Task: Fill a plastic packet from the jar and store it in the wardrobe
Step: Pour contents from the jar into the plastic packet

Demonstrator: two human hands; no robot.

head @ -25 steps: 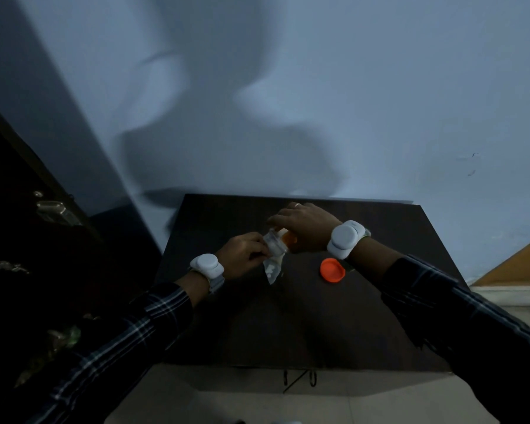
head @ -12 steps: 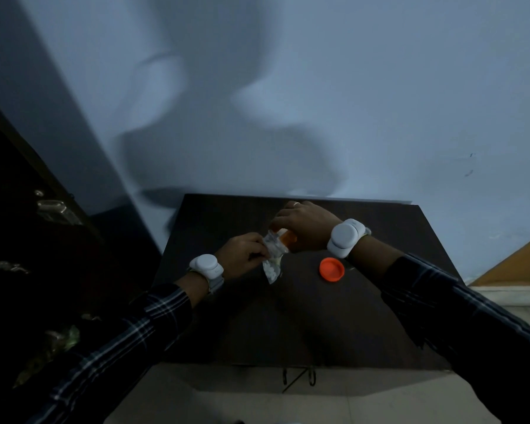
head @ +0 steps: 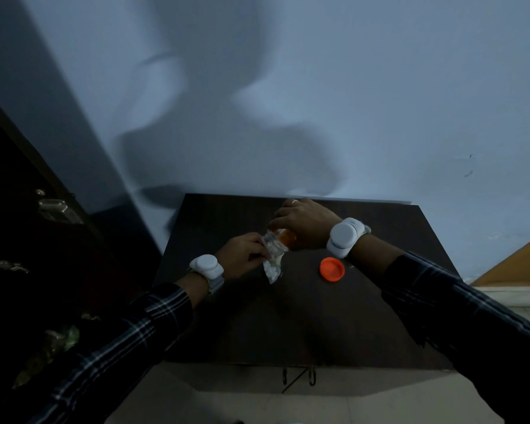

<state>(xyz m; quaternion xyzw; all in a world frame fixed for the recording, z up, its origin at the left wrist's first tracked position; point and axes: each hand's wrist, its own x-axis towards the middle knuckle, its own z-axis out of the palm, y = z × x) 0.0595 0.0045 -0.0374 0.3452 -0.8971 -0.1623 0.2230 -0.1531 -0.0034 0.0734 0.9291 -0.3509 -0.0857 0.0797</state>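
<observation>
My left hand [head: 244, 254] pinches the top of a small clear plastic packet [head: 273, 266] that hangs down over the dark table [head: 288, 325], with white pieces showing inside it. My right hand [head: 306, 223] grips a small jar [head: 283, 237] with an orange part, tilted so its mouth meets the packet's opening. Most of the jar is hidden under my fingers. The jar's orange lid [head: 332, 269] lies flat on the table just right of the packet.
A dark wardrobe [head: 28, 270] with shelves holding clear packets stands open at the left. A pale blue wall rises right behind the table. Light floor tiles show below the table's front edge, and a wooden surface [head: 517, 264] sits at the far right.
Both hands hold nearly the same pose. The packet hangs slightly fuller, with more white pieces at its bottom.
</observation>
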